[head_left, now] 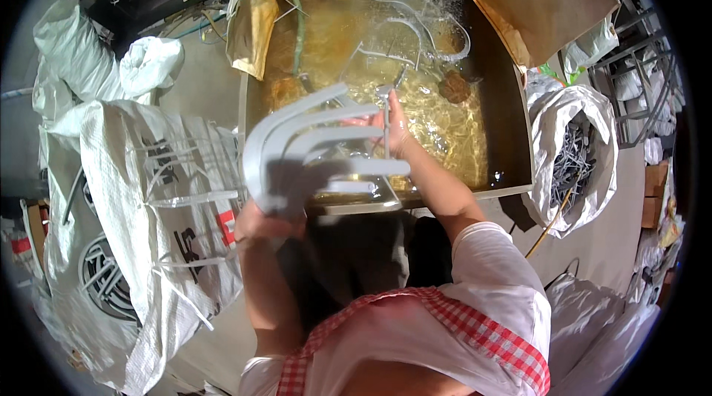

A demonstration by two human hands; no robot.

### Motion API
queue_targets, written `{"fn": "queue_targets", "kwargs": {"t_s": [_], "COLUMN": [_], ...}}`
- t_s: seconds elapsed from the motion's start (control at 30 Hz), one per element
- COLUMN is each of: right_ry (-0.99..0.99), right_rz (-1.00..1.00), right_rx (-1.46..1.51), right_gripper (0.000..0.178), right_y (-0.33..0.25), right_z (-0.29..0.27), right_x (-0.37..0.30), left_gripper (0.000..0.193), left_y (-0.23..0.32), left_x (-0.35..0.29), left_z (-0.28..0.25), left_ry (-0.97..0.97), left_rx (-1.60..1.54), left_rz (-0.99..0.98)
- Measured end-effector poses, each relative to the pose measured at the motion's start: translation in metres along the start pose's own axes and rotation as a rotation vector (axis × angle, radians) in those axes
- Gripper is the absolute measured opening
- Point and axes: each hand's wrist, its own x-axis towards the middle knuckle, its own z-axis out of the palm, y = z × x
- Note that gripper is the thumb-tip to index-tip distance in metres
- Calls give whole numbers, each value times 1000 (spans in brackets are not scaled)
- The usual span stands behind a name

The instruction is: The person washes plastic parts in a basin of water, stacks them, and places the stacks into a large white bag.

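At far left, a large white woven sack (115, 166) stands beside the basin. Right of it, the left hand (259, 224) is closed around the lower, bent end of a fanned set of pale grey, curved, plastic-looking strips (254, 162); its fingers are blurred and partly hidden. The strips lie above and to the right of that hand, over the near left part of a dark-walled, rectangular basin (525, 140) of yellowish water (445, 155). Their long axis bends upward from the left hand, then runs rightward, with the free ends toward the right hand (399, 127).

So the left hand is nearer the bend, the right hand nearer the free ends. The right hand's fingers are partly spread, reaching left behind the strips, next to a slim grey upright bar (386, 125); whether they grip it cannot be told. Beyond both hands, thin pale curved pieces (466, 44) lie in the water. At far right, an open white woven sack (604, 151) holds loose grey pieces (569, 166).
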Motion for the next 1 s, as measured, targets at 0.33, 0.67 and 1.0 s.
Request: {"fn": "queue_targets", "kwargs": {"t_s": [0.33,0.67,1.0], "right_ry": [-20,-35,66], "right_rz": [-141,-721,-982], "right_rx": [7,377,152], "right_gripper": [49,25,7], "right_y": [-7,-123,-162], "right_z": [-9,-3,40], "right_x": [7,-51,-98], "left_gripper": [24,49,50], "left_y": [5,27,19], "left_x": [17,2,11], "left_z": [48,42,32], "left_ry": [-960,-416,-39], "left_rx": [-22,-99,-339], "left_rz": [-118,336,98]}}
